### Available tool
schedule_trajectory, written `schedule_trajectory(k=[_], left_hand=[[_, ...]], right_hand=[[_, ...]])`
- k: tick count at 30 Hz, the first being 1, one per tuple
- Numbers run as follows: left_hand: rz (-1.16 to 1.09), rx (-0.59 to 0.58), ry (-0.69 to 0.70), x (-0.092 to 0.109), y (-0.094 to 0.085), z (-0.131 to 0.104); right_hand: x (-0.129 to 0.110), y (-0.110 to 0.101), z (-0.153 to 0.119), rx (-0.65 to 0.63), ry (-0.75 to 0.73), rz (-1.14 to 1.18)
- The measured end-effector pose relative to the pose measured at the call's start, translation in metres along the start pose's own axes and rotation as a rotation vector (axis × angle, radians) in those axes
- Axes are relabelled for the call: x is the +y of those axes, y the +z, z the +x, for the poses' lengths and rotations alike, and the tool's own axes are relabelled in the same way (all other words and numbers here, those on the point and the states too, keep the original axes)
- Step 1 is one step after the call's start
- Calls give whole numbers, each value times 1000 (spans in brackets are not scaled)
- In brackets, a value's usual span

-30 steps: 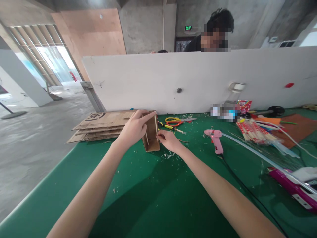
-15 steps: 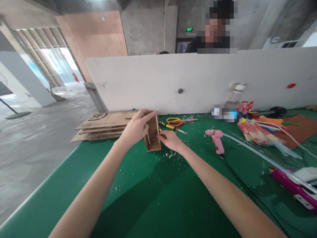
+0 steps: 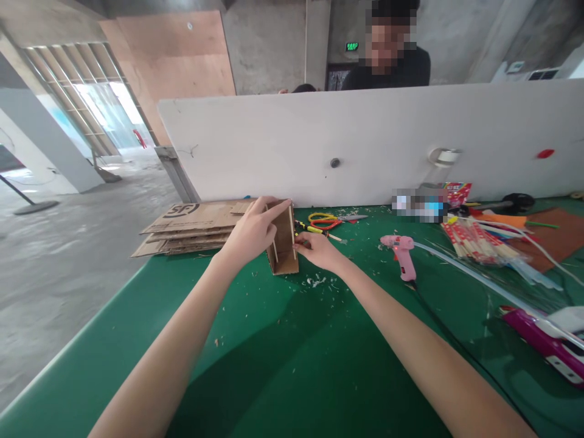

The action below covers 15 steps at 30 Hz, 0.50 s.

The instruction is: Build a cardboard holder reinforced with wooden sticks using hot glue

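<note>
A small open cardboard box (image 3: 286, 263) stands on the green table, with thin wooden sticks upright along its side edges. My left hand (image 3: 255, 230) is wrapped over its left side, index finger stretched across to the top of the right-hand wooden stick (image 3: 292, 228). My right hand (image 3: 318, 249) is at the box's right side, thumb and fingers pinched on the lower part of that stick. The fingertips partly hide what lies between them. Just behind the right hand lie scissors (image 3: 325, 222) with red and yellow handles and a yellow-and-black tool (image 3: 306, 227).
Flattened cardboard (image 3: 191, 228) is stacked at the left. To the right lie a pink glue gun (image 3: 401, 255) with its cord, packets of sticks (image 3: 481, 243) and a purple device (image 3: 538, 344). A white partition (image 3: 264, 146) runs behind; a person (image 3: 387, 61) is beyond it.
Both hands keep the same hold on the box and stick, with hardly any movement. The view has shifted slightly, and the person behind the partition has moved a little left.
</note>
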<state>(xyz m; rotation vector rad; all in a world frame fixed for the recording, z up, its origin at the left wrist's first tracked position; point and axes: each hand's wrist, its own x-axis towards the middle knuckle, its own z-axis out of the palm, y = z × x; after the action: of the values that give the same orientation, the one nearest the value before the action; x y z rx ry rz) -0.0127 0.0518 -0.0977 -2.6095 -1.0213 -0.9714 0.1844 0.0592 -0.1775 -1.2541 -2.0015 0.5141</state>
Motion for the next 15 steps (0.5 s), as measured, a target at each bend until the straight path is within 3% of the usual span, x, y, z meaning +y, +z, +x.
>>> schedule_trajectory(k=[15], left_hand=[[-42, 80, -49, 7, 2, -1]], right_hand=[[8, 8, 1, 33, -47, -47]])
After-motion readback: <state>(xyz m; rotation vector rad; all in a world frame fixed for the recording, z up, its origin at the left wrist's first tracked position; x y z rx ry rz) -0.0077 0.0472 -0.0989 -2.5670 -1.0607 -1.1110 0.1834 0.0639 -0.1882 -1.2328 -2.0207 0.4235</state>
